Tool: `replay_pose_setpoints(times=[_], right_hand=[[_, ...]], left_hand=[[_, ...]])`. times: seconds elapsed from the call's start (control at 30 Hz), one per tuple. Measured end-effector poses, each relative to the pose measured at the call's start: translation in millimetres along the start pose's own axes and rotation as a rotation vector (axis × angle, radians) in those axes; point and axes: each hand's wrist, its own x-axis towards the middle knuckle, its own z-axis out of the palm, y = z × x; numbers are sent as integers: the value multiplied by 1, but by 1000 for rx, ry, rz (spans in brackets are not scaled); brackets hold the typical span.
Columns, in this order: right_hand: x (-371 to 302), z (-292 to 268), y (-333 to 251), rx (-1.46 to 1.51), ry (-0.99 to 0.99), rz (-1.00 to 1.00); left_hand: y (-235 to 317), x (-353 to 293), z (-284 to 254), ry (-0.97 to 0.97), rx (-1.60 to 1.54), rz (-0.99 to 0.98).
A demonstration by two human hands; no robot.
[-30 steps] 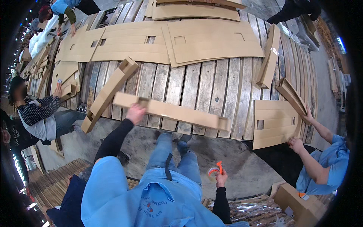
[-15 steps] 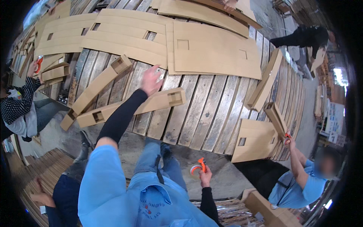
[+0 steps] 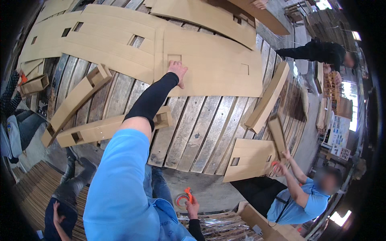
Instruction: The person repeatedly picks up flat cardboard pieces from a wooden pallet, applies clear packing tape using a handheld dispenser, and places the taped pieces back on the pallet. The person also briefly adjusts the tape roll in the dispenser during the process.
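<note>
My left hand [image 3: 177,73] reaches far over the slatted table, fingers stretched out at the square cutout of a flat cardboard sheet [image 3: 213,66]. It looks to rest on the sheet, and nothing shows in its grip. Under my left forearm runs a folded cardboard tube [image 3: 96,129] with square openings, partly hidden by the arm. Another such tube [image 3: 76,98] slants beside it on the left. Low near my body, off the table's front edge, my right hand [image 3: 193,208] is closed round the handle of an orange tape dispenser [image 3: 185,198] with a tape roll on it.
More flat cardboard sheets [image 3: 108,38] overlap along the far side. On the right, a long folded piece [image 3: 268,96] lies across the slats. A co-worker in blue [image 3: 299,197] handles a narrow cardboard piece [image 3: 277,131] above a flat sheet [image 3: 249,156]. Stacked cardboard [image 3: 36,188] stands lower left.
My left hand has moved right and forward, from the sheets' near edge onto the sheet by its cutout. The right hand keeps the tape dispenser. The whole view has shifted.
</note>
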Motion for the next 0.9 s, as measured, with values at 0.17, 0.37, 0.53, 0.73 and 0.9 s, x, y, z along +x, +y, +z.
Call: replay_pose_setpoints(times=[0.17,0.37,0.53,0.73,0.9], right_hand=[[-1,2,-16,-127,-13,63],[33,-33,13,-35,-68,-131],[45,-49,17,13,24,-220],[56,-96,43,541,-144,-70],[80,-156,98,967,-229,126]], left_hand=[[1,2,15,-63,-232,19],[30,-25,-50,46,-583,193],[101,-153,-94,156,-874,252],[177,-372,-4,-108,-1012,355],[190,-463,83,-300,-912,196]])
